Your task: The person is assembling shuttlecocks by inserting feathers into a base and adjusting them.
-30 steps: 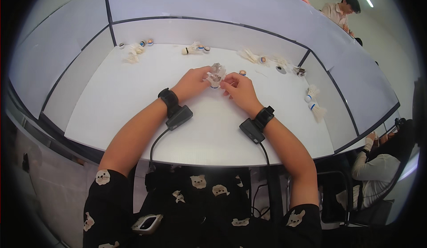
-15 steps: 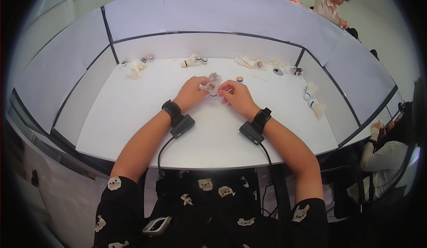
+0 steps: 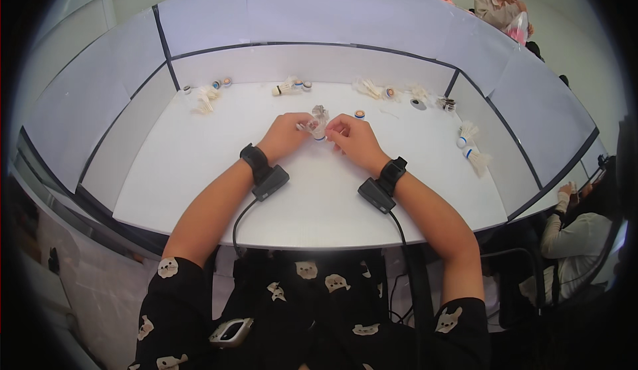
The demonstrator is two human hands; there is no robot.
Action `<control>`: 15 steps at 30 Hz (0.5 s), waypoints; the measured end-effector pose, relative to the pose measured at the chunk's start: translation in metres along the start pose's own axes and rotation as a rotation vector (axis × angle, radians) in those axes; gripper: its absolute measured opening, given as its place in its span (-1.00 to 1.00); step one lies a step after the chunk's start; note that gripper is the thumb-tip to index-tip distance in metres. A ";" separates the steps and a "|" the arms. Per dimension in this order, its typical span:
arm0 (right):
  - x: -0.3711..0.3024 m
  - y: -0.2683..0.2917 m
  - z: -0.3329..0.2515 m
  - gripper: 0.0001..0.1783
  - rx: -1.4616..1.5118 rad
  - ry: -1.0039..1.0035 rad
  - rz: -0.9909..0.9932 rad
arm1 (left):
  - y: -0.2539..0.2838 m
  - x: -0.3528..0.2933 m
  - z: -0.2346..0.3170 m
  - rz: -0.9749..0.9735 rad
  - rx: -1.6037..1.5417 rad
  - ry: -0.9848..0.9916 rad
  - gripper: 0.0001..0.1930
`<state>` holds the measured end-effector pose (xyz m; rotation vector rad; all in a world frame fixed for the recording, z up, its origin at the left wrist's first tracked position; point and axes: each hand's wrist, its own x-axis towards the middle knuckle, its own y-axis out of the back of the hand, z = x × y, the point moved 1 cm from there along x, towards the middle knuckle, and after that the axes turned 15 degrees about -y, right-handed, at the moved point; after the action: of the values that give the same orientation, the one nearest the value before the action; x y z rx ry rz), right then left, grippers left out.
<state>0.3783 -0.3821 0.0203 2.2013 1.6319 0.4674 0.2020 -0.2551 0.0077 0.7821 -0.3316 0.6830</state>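
A worn shuttle is held between two bare hands over the middle of a white table, its ragged skirt pointed away from the wearer and its blue-banded base turned back toward the body. The long axis is set roughly straight ahead, with the left hand at one flank and the right hand at the other. By the left fingers, curled narrowly around the skirt's left side, the shuttle is gripped; to them it lies on the right. By the right hand it is met from the opposite side, low near the base, thumb and fingertips drawn close together; whether a feather is pinched there cannot be told. Neither hand is placed clearly nearer. Whether the base is rested on the table or lifted above it also cannot be told. Just beyond the right hand, a loose cap is seen, apart from the fingers. Farther right, near the side wall, two feathered shuttles are laid close together.
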 end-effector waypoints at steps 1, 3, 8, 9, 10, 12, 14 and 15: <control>0.000 0.001 0.000 -0.83 -0.004 -0.005 -0.003 | 0.000 0.001 0.000 0.001 -0.006 0.003 -0.73; 0.003 0.002 -0.001 -0.83 -0.026 0.035 0.007 | 0.004 0.004 0.000 -0.016 0.042 -0.105 -0.68; 0.006 -0.001 0.004 -0.82 -0.114 0.085 0.071 | 0.003 0.001 -0.004 -0.015 0.016 -0.108 -0.68; 0.005 0.001 0.005 -0.80 -0.165 0.116 0.101 | 0.002 0.001 -0.002 -0.022 0.019 -0.066 -0.70; 0.005 0.001 0.006 -0.80 -0.169 0.119 0.102 | 0.001 0.000 0.000 -0.029 0.021 -0.024 -0.72; 0.006 0.001 0.006 -0.81 -0.145 0.128 0.087 | 0.001 -0.001 -0.001 -0.027 0.045 -0.035 -0.70; 0.008 0.001 0.006 -0.81 -0.154 0.135 0.086 | 0.001 0.000 0.000 -0.026 0.070 -0.047 -0.69; 0.008 0.000 0.006 -0.82 -0.158 0.133 0.083 | 0.001 0.000 0.002 -0.026 0.047 -0.049 -0.69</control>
<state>0.3836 -0.3755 0.0154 2.1669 1.5146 0.7537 0.2016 -0.2558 0.0097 0.8472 -0.3510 0.6501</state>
